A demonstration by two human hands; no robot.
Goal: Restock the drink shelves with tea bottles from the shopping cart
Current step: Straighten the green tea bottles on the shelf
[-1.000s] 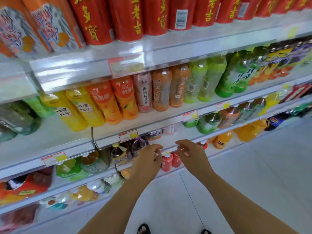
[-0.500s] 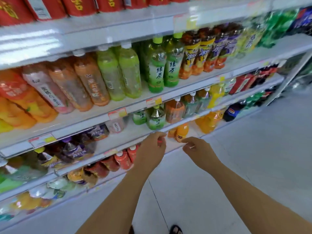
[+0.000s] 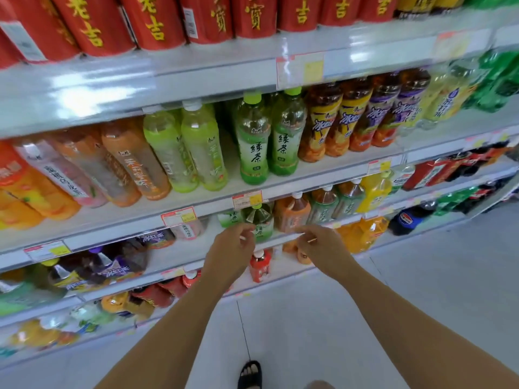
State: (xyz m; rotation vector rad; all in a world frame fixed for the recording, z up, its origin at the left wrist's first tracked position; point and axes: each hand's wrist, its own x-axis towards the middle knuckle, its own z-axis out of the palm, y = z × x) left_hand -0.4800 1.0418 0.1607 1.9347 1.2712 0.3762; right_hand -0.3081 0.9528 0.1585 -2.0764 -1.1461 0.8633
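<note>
Left hand [image 3: 230,251] and right hand [image 3: 320,248] both empty, fingers loosely curled, held near the front edge of a lower shelf [image 3: 280,240], green tea bottle [image 3: 259,220] standing on the shelf just behind the left hand

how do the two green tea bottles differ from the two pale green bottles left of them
The green tea bottles have green caps and large dark characters on their labels; the pale green bottles have white caps and fainter, blurred print. The green tea bottles stand almost upright in this view, while the pale green bottles lean left. Both pairs stand on the same shelf, near its front.
</note>
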